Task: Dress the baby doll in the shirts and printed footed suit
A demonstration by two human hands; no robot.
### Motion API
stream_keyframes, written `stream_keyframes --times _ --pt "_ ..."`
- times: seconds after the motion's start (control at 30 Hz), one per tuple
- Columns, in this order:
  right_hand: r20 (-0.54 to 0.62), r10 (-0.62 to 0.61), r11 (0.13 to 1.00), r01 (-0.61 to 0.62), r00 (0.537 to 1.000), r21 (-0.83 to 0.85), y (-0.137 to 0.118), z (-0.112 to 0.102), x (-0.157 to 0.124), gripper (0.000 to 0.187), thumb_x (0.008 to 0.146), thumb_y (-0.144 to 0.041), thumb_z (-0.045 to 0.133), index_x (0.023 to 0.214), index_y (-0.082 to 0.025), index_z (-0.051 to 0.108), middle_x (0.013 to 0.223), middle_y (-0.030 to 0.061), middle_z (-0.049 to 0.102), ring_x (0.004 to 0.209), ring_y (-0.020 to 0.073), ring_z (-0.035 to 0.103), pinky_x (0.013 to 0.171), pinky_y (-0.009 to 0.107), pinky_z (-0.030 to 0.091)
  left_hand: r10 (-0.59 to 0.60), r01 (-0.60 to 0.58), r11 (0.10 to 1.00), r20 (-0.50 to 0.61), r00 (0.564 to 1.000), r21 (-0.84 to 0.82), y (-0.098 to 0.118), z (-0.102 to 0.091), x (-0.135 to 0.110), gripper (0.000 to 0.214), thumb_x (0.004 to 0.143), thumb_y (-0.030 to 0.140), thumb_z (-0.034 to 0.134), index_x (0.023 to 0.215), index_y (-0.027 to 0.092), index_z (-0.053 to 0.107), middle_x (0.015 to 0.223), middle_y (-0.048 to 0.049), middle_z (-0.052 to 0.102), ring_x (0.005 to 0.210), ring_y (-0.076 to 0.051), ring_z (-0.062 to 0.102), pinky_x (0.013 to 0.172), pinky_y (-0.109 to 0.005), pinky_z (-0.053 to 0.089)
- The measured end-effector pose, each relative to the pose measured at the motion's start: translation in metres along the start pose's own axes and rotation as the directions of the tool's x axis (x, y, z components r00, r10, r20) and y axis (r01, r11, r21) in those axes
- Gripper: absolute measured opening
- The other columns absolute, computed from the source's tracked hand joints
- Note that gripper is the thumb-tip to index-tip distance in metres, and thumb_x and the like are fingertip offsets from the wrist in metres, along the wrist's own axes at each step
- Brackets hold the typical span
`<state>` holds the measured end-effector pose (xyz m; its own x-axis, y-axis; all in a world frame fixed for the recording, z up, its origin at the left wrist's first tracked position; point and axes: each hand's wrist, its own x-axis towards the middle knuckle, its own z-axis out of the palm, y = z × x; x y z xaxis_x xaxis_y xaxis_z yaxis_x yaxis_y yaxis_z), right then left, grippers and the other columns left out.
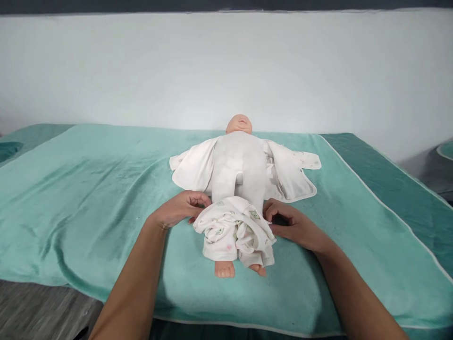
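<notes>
A baby doll (239, 163) lies on its back, head away from me and feet toward me. White printed baby pants (231, 224) are bunched around its lower legs, and both bare feet stick out of the cuffs. At the left edge of the waistband, my left hand (186, 207) is closed on the cloth. My right hand (288, 219) pinches the pants' right edge, thumb and fingers curled together. Under the doll a white baby jacket (293, 174) is spread open, its sleeves out to both sides. The doll's torso and thighs are plain white.
A light green blanket (106, 203) covers the bed, with wrinkles on the left. Darker green cloth (385, 184) shows along the right side. A white wall (226, 66) stands behind the doll's head. Grey wood-look floor (42, 307) appears at the lower left.
</notes>
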<state>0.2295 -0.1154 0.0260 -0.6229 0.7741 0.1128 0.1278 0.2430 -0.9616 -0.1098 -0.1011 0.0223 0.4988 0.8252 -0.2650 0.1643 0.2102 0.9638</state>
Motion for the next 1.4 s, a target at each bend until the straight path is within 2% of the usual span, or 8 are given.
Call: stream_keyframes --times 0.37,0.6,0.67,0.77,0.83,0.93,1.2,1.4 --pt "-0.396 0.037 0.972 -0.125 0.918 -0.2 0.012 0.014 0.004 0.025 0.094 -0.046 0.058 0.088 -0.022 0.055 0.079 -0.0005 0.053 0.071 0.015 0.045 0.066 0.028 0.039 0.017 -0.027 0.998 0.177 0.984 0.056 0.002 0.0 -0.004 0.011 0.07 0.019 0.077 0.079 0.016 0.072 0.074 0.0016 0.06 0.067 -0.01 0.05 0.061 -0.022 0.04" --pt "-0.542 -0.028 0.918 -0.192 0.84 -0.346 0.01 0.022 0.011 0.024 0.096 -0.046 0.052 0.088 -0.023 0.052 0.078 0.0013 0.06 0.068 0.0167 0.051 0.064 0.03 0.041 0.181 -0.182 0.983 -0.106 0.978 0.0 -0.004 0.009 -0.006 0.018 0.074 0.03 0.078 0.077 0.015 0.068 0.074 0.0009 0.058 0.066 -0.01 0.051 0.06 -0.021 0.039" --pt "-0.574 -0.062 0.92 -0.176 0.817 -0.35 0.011 0.024 0.012 0.023 0.096 -0.046 0.052 0.088 -0.023 0.051 0.082 0.0025 0.063 0.069 0.0172 0.052 0.064 0.03 0.042 0.251 -0.258 0.966 -0.3 0.921 0.015 -0.008 0.013 -0.001 0.02 0.076 0.032 0.077 0.078 0.016 0.066 0.068 0.0025 0.055 0.062 -0.009 0.047 0.057 -0.021 0.037" --pt "-0.614 -0.085 0.94 -0.141 0.785 -0.31 0.012 0.024 0.015 0.024 0.095 -0.046 0.054 0.087 -0.024 0.049 0.085 0.0027 0.063 0.071 0.017 0.054 0.066 0.03 0.044 0.341 -0.315 0.937 -0.589 0.733 0.149 -0.013 0.021 0.009 0.019 0.079 0.033 0.074 0.081 0.017 0.065 0.062 0.0043 0.051 0.058 -0.009 0.043 0.055 -0.021 0.034" --pt "-0.634 -0.082 0.961 -0.109 0.769 -0.256 0.012 0.024 0.019 0.024 0.094 -0.046 0.056 0.086 -0.024 0.048 0.085 0.0017 0.062 0.073 0.0166 0.054 0.068 0.03 0.045 0.435 -0.318 0.9 -0.662 0.611 0.297 -0.014 0.027 0.015 0.015 0.08 0.031 0.071 0.082 0.019 0.064 0.062 0.0046 0.05 0.059 -0.01 0.043 0.057 -0.022 0.037" --pt "-0.652 -0.053 0.983 -0.077 0.756 -0.169 0.013 0.023 0.027 0.027 0.092 -0.048 0.058 0.085 -0.025 0.048 0.084 0.0008 0.06 0.072 0.0159 0.052 0.067 0.029 0.044 0.595 -0.316 0.802 -0.626 0.504 0.507 -0.013 0.035 0.021 0.008 0.083 0.028 0.066 0.083 0.021 0.062 0.065 0.0042 0.05 0.064 -0.012 0.045 0.066 -0.024 0.041" --pt "-0.738 -0.065 0.972 -0.126 0.671 -0.2 0.016 0.024 0.04 0.029 0.092 -0.053 0.057 0.088 -0.025 0.051 0.078 -0.0003 0.055 0.074 0.0183 0.051 0.069 0.031 0.042 0.652 -0.31 0.759 -0.67 0.355 0.573 -0.005 0.04 0.026 0.009 0.082 0.025 0.064 0.081 0.024 0.056 0.084 -0.0016 0.057 0.078 -0.016 0.053 0.071 -0.026 0.045" --pt "-0.787 -0.108 0.941 -0.193 0.607 -0.278 0.014 0.02 0.056 0.022 0.094 -0.046 0.053 0.088 -0.025 0.047 0.078 -0.0004 0.055 0.073 0.0187 0.05 0.07 0.032 0.039 0.535 -0.333 0.842 -0.739 0.41 0.425 -0.001 0.04 0.039 0.01 0.085 0.027 0.059 0.094 0.024 0.056 0.098 -0.0022 0.064 0.088 -0.016 0.059 0.074 -0.025 0.046"
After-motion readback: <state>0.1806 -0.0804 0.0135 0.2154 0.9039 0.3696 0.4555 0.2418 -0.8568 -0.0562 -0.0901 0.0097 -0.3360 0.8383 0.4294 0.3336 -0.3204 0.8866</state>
